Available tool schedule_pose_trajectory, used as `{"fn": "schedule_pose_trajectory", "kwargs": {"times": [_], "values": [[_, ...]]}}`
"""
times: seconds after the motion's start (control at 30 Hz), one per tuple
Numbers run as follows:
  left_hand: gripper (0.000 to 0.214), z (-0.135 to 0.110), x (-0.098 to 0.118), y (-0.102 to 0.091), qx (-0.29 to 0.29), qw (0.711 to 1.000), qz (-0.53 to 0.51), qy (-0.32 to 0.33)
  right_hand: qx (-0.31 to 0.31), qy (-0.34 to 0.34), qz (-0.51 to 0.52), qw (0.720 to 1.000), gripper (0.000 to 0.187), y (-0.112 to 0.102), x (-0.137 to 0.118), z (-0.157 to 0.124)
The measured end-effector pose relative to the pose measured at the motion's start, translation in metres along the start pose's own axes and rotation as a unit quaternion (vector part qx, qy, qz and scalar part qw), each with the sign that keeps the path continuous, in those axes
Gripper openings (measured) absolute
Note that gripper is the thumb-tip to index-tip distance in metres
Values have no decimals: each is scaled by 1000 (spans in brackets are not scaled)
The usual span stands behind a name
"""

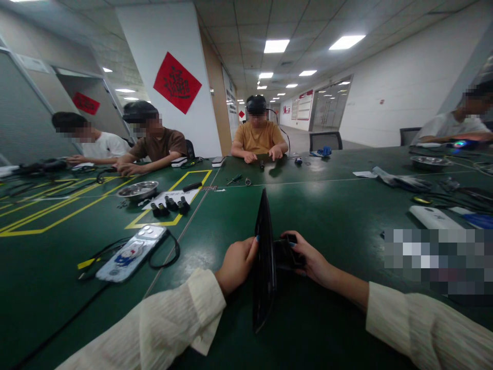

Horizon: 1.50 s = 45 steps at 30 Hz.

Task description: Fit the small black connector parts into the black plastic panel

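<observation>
A thin black flat panel [264, 257] stands on edge on the green table [331, 216], seen almost edge-on in front of me. My left hand [235, 264] grips its left face, fingers curled around it. My right hand [308, 259] is closed on a small black part [287, 253] pressed against the panel's right face. Both my arms wear cream ribbed sleeves.
A phone in a cartoon case [131, 253] with a black cable lies to my left. Further left are a metal bowl [137, 190] and small black parts [169, 205] on paper. A white device [435, 218] lies right. Several people sit around the table's far side.
</observation>
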<state>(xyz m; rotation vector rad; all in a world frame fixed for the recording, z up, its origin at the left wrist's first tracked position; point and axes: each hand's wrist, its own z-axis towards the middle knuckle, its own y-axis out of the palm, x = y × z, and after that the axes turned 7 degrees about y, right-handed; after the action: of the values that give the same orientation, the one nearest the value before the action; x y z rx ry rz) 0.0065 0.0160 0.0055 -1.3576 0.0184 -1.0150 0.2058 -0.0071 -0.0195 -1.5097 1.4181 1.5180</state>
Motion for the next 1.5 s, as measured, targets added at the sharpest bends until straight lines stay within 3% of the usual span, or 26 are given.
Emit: {"fn": "schedule_pose_trajectory", "kwargs": {"times": [0.27,0.67,0.9,1.13,1.5], "values": [[36,-2,-1,1,-2,1000,5,5,16,-5,-4,1000,29,-1,5,1],[29,-1,-4,-4,-54,989,131,34,25,4,-23,999,32,1,1,-3],[31,-2,-2,-5,-50,991,117,43,38,-5,-35,999,33,-1,5,1],[29,-1,-3,-5,-58,992,109,4,41,-13,-38,998,34,-2,7,2],[32,-1,-5,-5,-25,997,67,-13,18,-24,-42,999,32,-1,8,2]]}}
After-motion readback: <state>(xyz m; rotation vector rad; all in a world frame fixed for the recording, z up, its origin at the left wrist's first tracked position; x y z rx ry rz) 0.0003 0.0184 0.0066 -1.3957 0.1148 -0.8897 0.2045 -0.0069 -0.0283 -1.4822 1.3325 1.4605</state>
